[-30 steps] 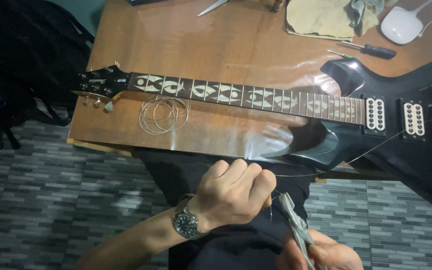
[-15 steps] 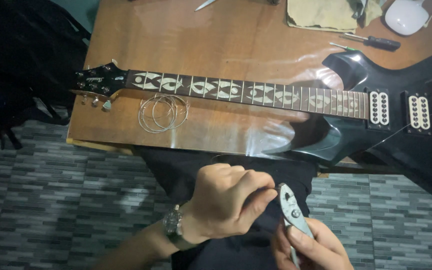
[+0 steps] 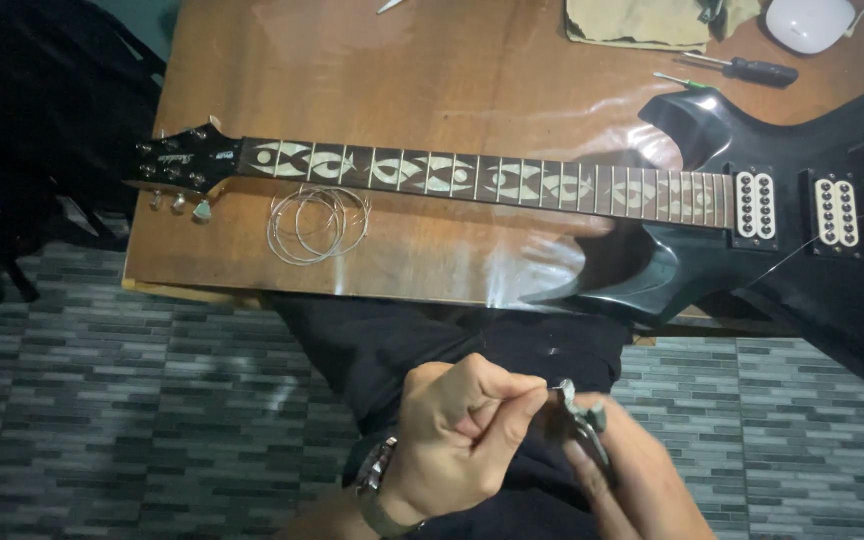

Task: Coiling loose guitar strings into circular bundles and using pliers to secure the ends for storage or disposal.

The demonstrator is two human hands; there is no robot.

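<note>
A black electric guitar (image 3: pixel 732 240) lies across a wooden table (image 3: pixel 402 90), its inlaid neck (image 3: pixel 472 180) pointing left to the headstock (image 3: pixel 177 165). Below the table edge, over my lap, my left hand (image 3: pixel 462 440) pinches the end of a thin guitar string between thumb and fingers. That string (image 3: pixel 792 255) runs faintly up toward the guitar body. My right hand (image 3: pixel 632 480) grips small silver pliers (image 3: pixel 582 415), whose jaws meet the string end right beside my left fingertips. A watch sits on my left wrist.
Coiled loose strings (image 3: pixel 317 225) lie on the table under the neck. A screwdriver (image 3: pixel 742 68), a tan cloth (image 3: pixel 642 20) and a white rounded object (image 3: pixel 810 22) sit at the back right. A dark bag (image 3: pixel 22 150) stands at the left on grey patterned floor.
Both hands have dropped lower and nearer to me, and the pliers' jaws have come up against the string end that my left fingers pinch. The guitar has not moved.
</note>
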